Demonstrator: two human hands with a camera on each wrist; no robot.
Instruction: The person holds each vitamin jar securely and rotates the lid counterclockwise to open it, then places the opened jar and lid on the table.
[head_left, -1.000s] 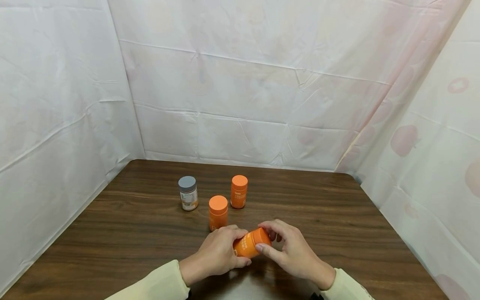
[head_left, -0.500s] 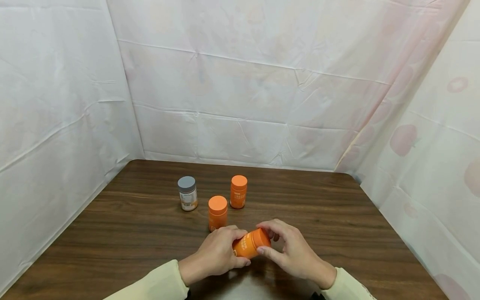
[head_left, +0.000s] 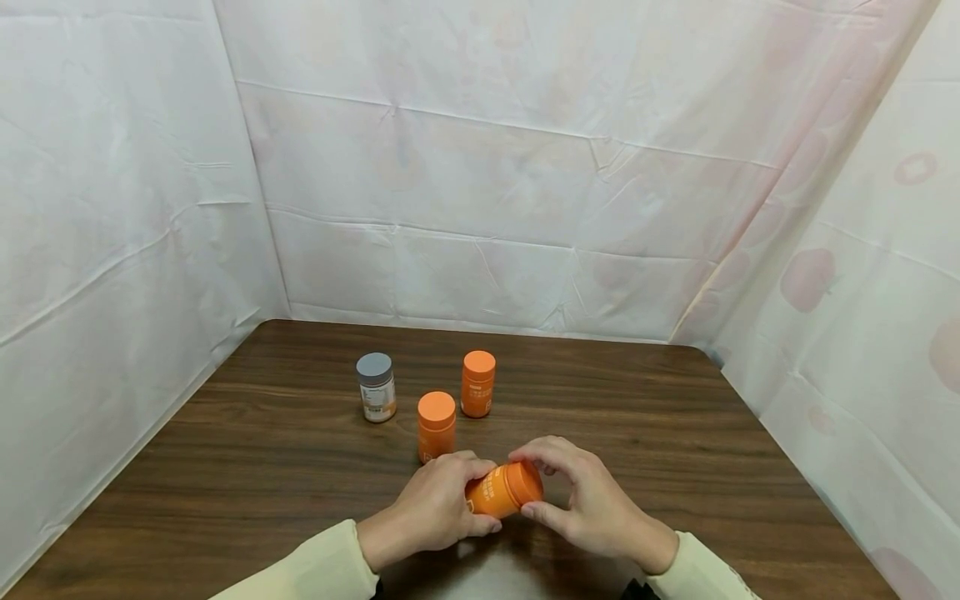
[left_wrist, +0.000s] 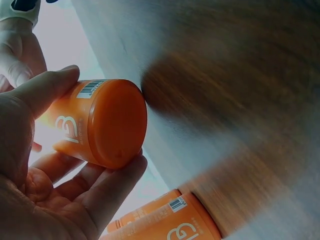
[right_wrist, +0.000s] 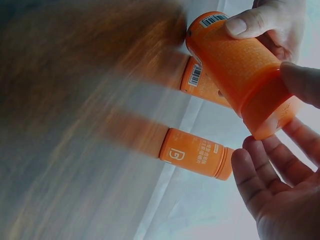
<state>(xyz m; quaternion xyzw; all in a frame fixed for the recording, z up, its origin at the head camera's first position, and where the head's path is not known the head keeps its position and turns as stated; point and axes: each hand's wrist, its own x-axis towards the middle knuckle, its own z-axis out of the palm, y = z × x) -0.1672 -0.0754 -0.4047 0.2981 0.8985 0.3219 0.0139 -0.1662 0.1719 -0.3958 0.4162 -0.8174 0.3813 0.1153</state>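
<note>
Tilted over the near part of the table is an orange bottle (head_left: 491, 492), its cap (head_left: 524, 482) pointing right. My left hand (head_left: 442, 500) grips the body, thumb on one side and fingers on the other; the left wrist view shows the round base (left_wrist: 120, 125) facing out. With thumb and fingertips, my right hand (head_left: 588, 504) pinches the cap, which sits on the bottle. Just beyond the left hand stands a second orange bottle (head_left: 437, 429), its foot partly hidden by that hand.
Farther back, a third orange bottle (head_left: 477, 385) stands upright. To its left is a clear jar with a grey lid (head_left: 376, 387) and a white label. The dark wooden table (head_left: 637, 400) is bordered by white cloth walls (head_left: 480, 208).
The right hand's fingers and thumb have shifted slightly round the cap, and the thumb now sits lower on it. The left hand and the standing containers stay in place.
</note>
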